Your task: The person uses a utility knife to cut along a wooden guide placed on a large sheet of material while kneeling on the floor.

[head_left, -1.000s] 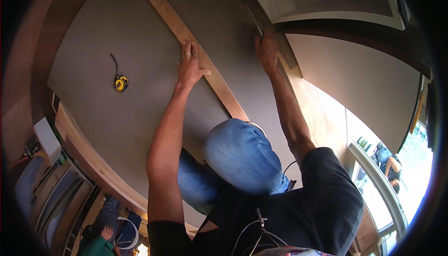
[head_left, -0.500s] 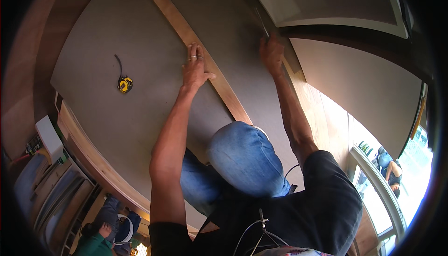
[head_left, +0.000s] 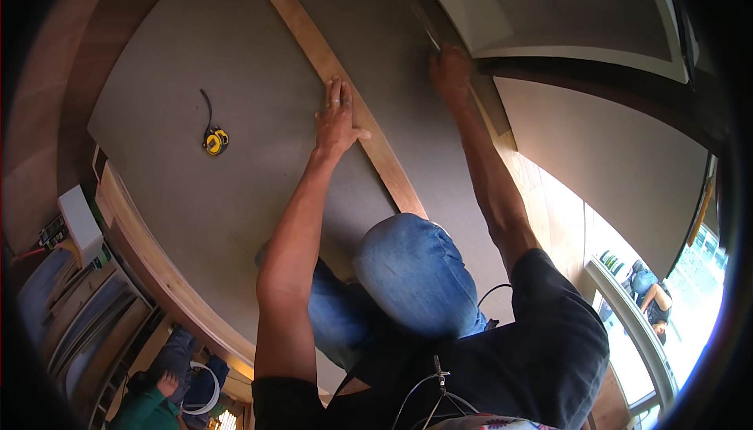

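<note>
A long wooden strip (head_left: 318,53) runs slantwise across a wide grey-brown panel (head_left: 149,89), its near end reaching my bent knee. My left hand (head_left: 337,122) rests flat on the strip, fingers stretched along it and the thumb spread to the right. Farther right, my right hand (head_left: 450,75) is closed round a thin, metal-bladed tool (head_left: 432,38) that points up and away. Motion smears this tool, so its exact kind is unclear. A yellow and black tape measure (head_left: 215,141) with a dark strap lies on the panel, left of my left hand.
My denim-covered knee (head_left: 412,269) is on the panel. Pale cabinet-like boards (head_left: 604,143) stand along the right side. At lower left are a rack of sheets (head_left: 90,328) and a person in a green top (head_left: 145,406). Another person (head_left: 656,304) is outside, beyond the window frame.
My right hand and its tool have shifted slightly up and left. The left hand stays flat on the strip. The whole view has moved a little.
</note>
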Demonstrator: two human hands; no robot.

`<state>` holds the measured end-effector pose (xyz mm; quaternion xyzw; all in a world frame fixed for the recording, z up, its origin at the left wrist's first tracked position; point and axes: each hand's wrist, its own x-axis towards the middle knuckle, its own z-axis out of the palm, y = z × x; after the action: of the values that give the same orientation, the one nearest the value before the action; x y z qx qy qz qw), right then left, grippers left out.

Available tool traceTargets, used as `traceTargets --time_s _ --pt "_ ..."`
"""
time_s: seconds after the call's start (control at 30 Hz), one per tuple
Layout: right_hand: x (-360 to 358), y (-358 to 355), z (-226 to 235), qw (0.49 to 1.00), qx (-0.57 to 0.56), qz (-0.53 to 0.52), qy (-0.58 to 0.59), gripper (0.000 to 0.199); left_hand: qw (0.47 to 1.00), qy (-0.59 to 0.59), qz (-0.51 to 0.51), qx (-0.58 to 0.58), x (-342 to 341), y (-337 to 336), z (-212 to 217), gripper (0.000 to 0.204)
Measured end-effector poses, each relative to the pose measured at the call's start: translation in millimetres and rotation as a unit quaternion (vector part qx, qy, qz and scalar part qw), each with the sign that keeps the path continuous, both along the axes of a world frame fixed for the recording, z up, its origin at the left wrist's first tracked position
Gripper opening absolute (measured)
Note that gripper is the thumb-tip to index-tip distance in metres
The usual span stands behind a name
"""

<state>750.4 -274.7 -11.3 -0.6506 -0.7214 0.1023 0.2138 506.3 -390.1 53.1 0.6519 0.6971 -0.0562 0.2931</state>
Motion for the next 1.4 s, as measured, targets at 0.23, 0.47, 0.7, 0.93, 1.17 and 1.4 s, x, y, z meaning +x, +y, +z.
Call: traceTargets --time_s 0.23,0.47,0.7,0.93,1.17,1.4 --pt "-4.7 -4.1 -19.3 0.986 0.151 -0.015 -0.074 0.034 1.0 -0.007 0.009 0.004 1.1 -0.2 -1.2 0.121" --pt "14.7 44.8 -48.0 0.992 -0.005 -0.085 0.096 0.042 1.0 -0.003 0.007 -0.009 0.8 2.2 1.5 0.12" --pt "28.3 66.2 17.2 0.914 -0.301 -0.015 0.27 0.055 1.0 -0.002 0.007 -0.029 0.1 2.4 5.7 0.123" --pt "12.0 46.5 68.6 0.924 -0.252 0.021 0.287 0.046 1.0 -0.011 0.011 -0.025 0.1 2.4 4.3 0.124" --pt "14.5 54.8 50.6 0.943 -0.22 0.022 0.25 0.044 1.0 -0.012 0.002 0.008 0.1 2.8 -0.2 0.123" --pt "21.7 52.7 28.8 0.948 -0.198 0.01 0.249 0.045 1.0 -0.009 0.008 -0.027 0.8 2.3 2.4 0.124"
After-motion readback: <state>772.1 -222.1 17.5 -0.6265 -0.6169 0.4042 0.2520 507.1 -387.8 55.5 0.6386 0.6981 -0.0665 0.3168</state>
